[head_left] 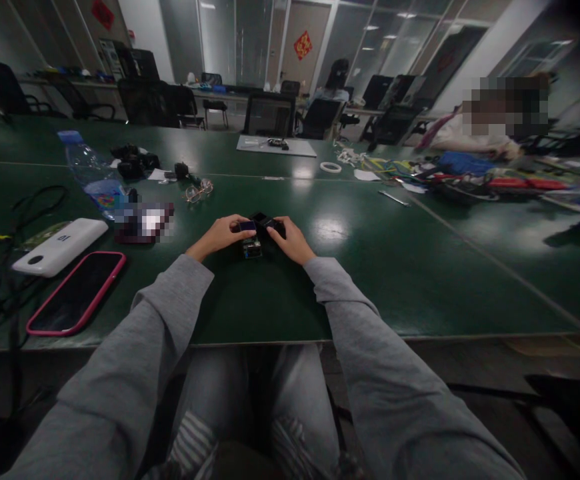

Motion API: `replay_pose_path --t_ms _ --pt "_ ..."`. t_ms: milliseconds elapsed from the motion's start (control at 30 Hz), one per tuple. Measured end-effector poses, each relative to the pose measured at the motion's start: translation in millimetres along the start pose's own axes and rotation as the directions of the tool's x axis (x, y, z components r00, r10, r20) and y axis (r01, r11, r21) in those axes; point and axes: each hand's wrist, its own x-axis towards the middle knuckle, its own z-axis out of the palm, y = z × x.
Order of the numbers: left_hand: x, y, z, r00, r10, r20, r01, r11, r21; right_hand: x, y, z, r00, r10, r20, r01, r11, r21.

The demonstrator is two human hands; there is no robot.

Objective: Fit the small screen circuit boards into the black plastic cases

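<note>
Both my hands rest on the green table in front of me, close together. My left hand has its fingers curled round a small electronic module with a circuit board and a dark purple top. My right hand pinches a small black part that sits against the module's right side. The two pieces touch between my fingertips. Grey sleeves cover both forearms.
At my left lie a pink-cased phone, a white power bank, black cables, a water bottle and glasses. A roll of tape lies further back. A seated person and coloured clutter occupy the far right.
</note>
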Motion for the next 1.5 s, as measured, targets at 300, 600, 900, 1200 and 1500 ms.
replay_pose_path --t_ms 300,600,900,1200,1500 --pt "0.7 -0.9 1.4 0.999 0.045 -0.020 -0.043 0.994 0.104 0.6 1.3 0.9 1.000 -0.003 -0.007 0.003 1.000 0.005" --pt "-0.7 6.9 -5.0 0.996 -0.037 0.079 0.038 0.999 -0.012 0.5 1.6 0.3 1.000 -0.008 -0.003 0.008 1.000 -0.003" --pt "1.0 5.2 -7.3 0.988 0.013 0.155 0.010 0.989 -0.145 0.2 -0.1 -0.8 1.000 -0.009 -0.002 0.009 1.000 -0.003" --pt "2.3 1.2 -5.5 0.992 -0.008 0.127 0.029 0.986 -0.161 -0.3 0.5 -0.4 1.000 -0.007 -0.001 0.007 1.000 -0.004" --pt "1.9 -2.1 -4.3 0.996 0.001 0.091 0.007 0.997 -0.081 -0.4 -3.2 -2.9 1.000 0.010 0.009 -0.010 1.000 -0.002"
